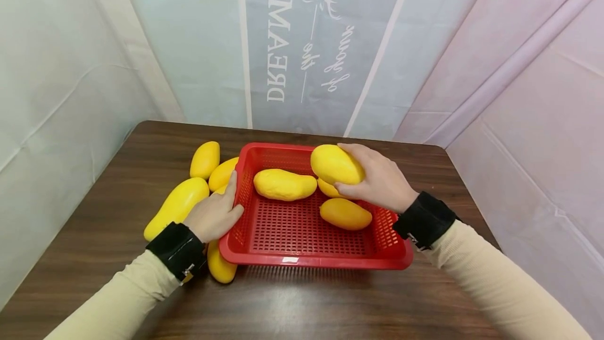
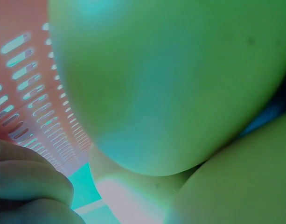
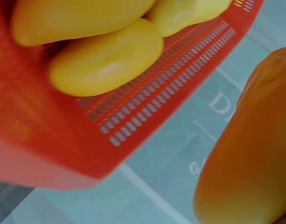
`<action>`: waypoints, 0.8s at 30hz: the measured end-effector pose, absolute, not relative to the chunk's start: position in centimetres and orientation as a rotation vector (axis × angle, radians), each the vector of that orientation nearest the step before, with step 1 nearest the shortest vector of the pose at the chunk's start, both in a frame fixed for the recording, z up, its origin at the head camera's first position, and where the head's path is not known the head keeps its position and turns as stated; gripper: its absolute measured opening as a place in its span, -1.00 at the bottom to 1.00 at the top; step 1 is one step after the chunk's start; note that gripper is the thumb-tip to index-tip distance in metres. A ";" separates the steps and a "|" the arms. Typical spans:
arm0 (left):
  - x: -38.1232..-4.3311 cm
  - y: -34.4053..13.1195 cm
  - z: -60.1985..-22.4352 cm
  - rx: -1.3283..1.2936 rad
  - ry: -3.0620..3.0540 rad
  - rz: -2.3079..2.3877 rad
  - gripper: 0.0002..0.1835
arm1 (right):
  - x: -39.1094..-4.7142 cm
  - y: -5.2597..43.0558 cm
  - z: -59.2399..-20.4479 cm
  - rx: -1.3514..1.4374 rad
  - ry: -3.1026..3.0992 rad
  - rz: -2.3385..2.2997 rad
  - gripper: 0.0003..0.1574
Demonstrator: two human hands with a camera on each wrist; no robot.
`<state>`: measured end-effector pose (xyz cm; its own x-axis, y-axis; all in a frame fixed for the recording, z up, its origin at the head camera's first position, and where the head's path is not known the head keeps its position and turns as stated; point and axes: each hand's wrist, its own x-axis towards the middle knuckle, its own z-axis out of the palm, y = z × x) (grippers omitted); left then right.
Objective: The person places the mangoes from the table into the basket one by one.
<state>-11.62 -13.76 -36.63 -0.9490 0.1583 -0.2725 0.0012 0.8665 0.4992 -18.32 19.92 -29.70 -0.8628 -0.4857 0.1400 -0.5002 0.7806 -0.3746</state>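
Note:
My right hand (image 1: 377, 177) grips a yellow mango (image 1: 336, 165) above the right part of a red plastic basket (image 1: 316, 263). The same held mango (image 3: 250, 154) fills the right side of the right wrist view. Inside the basket lie a long lumpy mango (image 1: 284, 184), a smooth mango (image 1: 346, 214), and another mango (image 1: 327, 188) partly hidden under the held one. My left hand (image 1: 214, 214) holds the basket's left rim, its thumb over the inner side. In the left wrist view, curled fingers (image 2: 31, 186) show beside the basket's slotted wall (image 2: 35, 88).
Several mangoes lie left of the basket on the brown wooden table (image 1: 302, 303), including a large mango (image 1: 176, 206), a far mango (image 1: 205, 159) and a near mango (image 1: 220, 264) beside the basket's corner. Fabric with printed lettering (image 1: 278, 35) hangs behind the table; pale sheets flank it.

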 end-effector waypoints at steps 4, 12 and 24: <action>-11.6 -13.8 -36.8 0.109 2.729 0.739 -0.12 | -18.4 19.0 -29.8 0.849 -2.856 0.655 -0.05; -11.7 -13.8 -37.0 0.100 2.733 0.759 -0.11 | -18.8 17.6 -31.4 0.910 -2.787 0.819 0.00; -11.7 -13.7 -37.1 0.080 2.718 0.803 -0.11 | -19.7 17.2 -36.2 0.905 -2.818 0.764 0.00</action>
<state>-11.74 -13.75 -37.09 -0.9520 0.1379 -0.2733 -0.0328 0.8418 0.5388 -19.68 17.18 -36.16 -0.8214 -0.5237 0.2260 -0.5661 0.7001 -0.4352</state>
